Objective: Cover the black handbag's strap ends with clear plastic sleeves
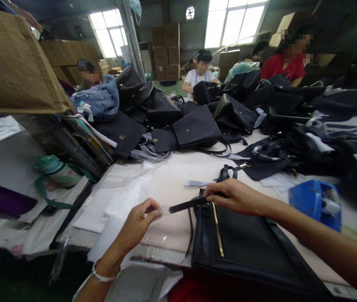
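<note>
Pale sheeting covers the long work table (172, 184) of a workshop lit by tall windows.

At the table's near edge lies a black bag (247, 247), flat, with a gold strip running down its face. A narrow black strap (186, 205) sticks out leftward from the bag's top corner, held level just above the sheet. The right hand (231, 196) has its fingers closed around the strap at the bag end. The left hand (139, 222), a bangle on its wrist, pinches a scrap of clear film (165, 211) between thumb and forefinger, right at the strap's free tip; whether film and tip touch cannot be told.

Near the right-hand edge, just beside the right forearm, sits a blue tape dispenser (313, 203). Loose plastic sheets (124, 188) lie left of the hands.

Beyond, a heap of black handbags (197, 126) fills the middle and far end of the table. Off the left edge rests a green bottle (57, 170). Three people (201, 71) sit at the far end, with stacked cartons (165, 50) behind them.
</note>
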A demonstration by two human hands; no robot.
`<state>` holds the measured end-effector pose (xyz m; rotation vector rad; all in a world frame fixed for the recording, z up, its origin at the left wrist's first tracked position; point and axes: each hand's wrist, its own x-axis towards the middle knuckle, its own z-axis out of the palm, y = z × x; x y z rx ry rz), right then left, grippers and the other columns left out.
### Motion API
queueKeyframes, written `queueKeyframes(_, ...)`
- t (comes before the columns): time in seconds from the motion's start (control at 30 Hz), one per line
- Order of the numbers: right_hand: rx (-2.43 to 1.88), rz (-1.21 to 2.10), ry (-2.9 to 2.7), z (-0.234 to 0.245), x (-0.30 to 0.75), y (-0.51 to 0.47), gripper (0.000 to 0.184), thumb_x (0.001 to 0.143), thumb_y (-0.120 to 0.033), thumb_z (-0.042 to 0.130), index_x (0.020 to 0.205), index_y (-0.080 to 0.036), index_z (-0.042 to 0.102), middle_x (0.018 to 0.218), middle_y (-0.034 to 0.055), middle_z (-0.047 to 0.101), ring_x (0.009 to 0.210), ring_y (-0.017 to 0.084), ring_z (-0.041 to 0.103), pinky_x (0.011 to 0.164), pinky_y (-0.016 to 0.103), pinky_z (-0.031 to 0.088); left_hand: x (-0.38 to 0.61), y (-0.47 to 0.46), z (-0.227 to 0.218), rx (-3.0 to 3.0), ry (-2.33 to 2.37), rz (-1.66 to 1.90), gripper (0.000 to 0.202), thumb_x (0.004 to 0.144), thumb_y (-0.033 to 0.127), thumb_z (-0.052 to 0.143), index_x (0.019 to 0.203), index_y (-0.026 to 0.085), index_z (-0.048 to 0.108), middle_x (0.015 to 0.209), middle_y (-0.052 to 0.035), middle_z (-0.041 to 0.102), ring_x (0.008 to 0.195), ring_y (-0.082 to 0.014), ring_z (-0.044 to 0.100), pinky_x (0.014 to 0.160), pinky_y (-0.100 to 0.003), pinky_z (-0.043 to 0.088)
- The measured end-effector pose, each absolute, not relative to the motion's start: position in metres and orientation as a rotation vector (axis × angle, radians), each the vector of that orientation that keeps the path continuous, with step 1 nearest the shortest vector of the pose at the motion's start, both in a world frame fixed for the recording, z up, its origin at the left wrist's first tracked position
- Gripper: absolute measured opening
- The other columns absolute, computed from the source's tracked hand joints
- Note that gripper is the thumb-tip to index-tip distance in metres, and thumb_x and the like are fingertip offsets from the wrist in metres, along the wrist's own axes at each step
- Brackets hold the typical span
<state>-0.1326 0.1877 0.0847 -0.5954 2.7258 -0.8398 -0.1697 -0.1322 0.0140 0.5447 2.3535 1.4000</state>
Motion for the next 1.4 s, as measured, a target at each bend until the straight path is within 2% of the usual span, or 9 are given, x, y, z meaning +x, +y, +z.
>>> queueKeyframes(0.2,-0.628,-0.865,2.703,0.082,-0.141,0.184,0.024,0.09,-0.028,0.049,0.102,-0.019,0.068,0.075,0.0016,0.066,0.065,0.013,0.057,0.062,0.021,0.036,-0.169,-0.12,0.014,0.584,2.325,1.392,0.012,0.087,0.032,0.057,0.086,0.021,0.058,0.077,0.0037,0.059,0.076,-0.0128,0.055,0.073,-0.024,0.039)
queueKeyframes(0.27,-0.643,-0.827,2.716,0.08,-0.143,0.183,0.024,0.089,-0.027,0.049,0.103,-0.019,0.068,0.076,0.0021,0.066,0.066,0.013,0.058,0.063,0.021,0.036,-0.17,-0.118,0.012,0.561,2.27,1.422,0.011,0.087,0.031,0.057,0.09,0.021,0.06,0.081,0.0031,0.06,0.078,-0.0132,0.056,0.074,-0.025,0.04)
queueKeyframes(0.4,-0.686,-0.821,2.679,0.08,-0.144,0.185,0.024,0.089,-0.025,0.05,0.104,-0.021,0.068,0.079,0.0015,0.068,0.069,0.013,0.059,0.063,0.021,0.036,-0.174,-0.12,0.007,0.478,2.101,1.468,0.023,0.086,0.032,0.058,0.105,0.021,0.062,0.092,-0.0004,0.064,0.085,-0.0155,0.057,0.077,-0.026,0.041)
queueKeyframes(0.47,-0.686,-0.824,2.689,0.081,-0.143,0.186,0.024,0.089,-0.025,0.05,0.105,-0.021,0.068,0.08,0.0012,0.068,0.069,0.013,0.059,0.063,0.021,0.036,-0.175,-0.12,0.006,0.462,2.032,1.475,0.025,0.086,0.033,0.058,0.107,0.02,0.063,0.095,-0.0018,0.065,0.087,-0.0161,0.056,0.078,-0.026,0.04)
queueKeyframes(0.57,-0.716,-0.806,2.672,0.08,-0.142,0.187,0.023,0.089,-0.026,0.051,0.104,-0.021,0.068,0.077,0.0013,0.067,0.067,0.013,0.058,0.063,0.021,0.035,-0.176,-0.116,0.005,0.437,1.996,1.483,0.024,0.086,0.034,0.059,0.103,0.019,0.065,0.095,-0.0021,0.066,0.088,-0.0156,0.056,0.079,-0.025,0.039)
queueKeyframes(0.73,-0.756,-0.857,2.619,0.078,-0.142,0.189,0.022,0.089,-0.025,0.051,0.103,-0.02,0.068,0.082,0.002,0.067,0.069,0.013,0.058,0.064,0.021,0.036,-0.175,-0.106,0.0,0.373,1.96,1.532,0.018,0.083,0.032,0.063,0.092,0.017,0.065,0.084,-0.0002,0.063,0.078,-0.0127,0.053,0.074,-0.023,0.038)
queueKeyframes(1.1,-0.733,-0.85,2.611,0.085,-0.135,0.197,0.021,0.088,-0.024,0.052,0.1,-0.018,0.068,0.08,0.0021,0.065,0.064,0.012,0.054,0.059,0.021,0.034,-0.172,-0.081,0.004,0.356,2.04,1.657,0.013,0.078,0.028,0.063,0.076,0.015,0.06,0.076,-0.0019,0.061,0.075,-0.0152,0.054,0.073,-0.027,0.041)
queueKeyframes(1.27,-0.78,-0.89,2.566,0.081,-0.134,0.193,0.022,0.09,-0.025,0.052,0.103,-0.017,0.067,0.082,0.003,0.066,0.069,0.013,0.057,0.063,0.021,0.037,-0.169,-0.06,0.008,0.484,2.087,1.658,0.012,0.08,0.026,0.06,0.073,0.016,0.059,0.075,-0.0009,0.059,0.068,-0.0128,0.051,0.064,-0.025,0.041)
queueKeyframes(1.4,-0.752,-0.99,2.579,0.069,-0.136,0.185,0.03,0.089,-0.029,0.055,0.115,-0.016,0.059,0.081,0.004,0.065,0.072,0.015,0.059,0.064,0.022,0.039,-0.163,-0.048,0.025,0.683,2.238,1.55,0.014,0.083,0.029,0.059,0.075,0.018,0.061,0.077,-0.0013,0.062,0.078,-0.0164,0.056,0.074,-0.026,0.044)
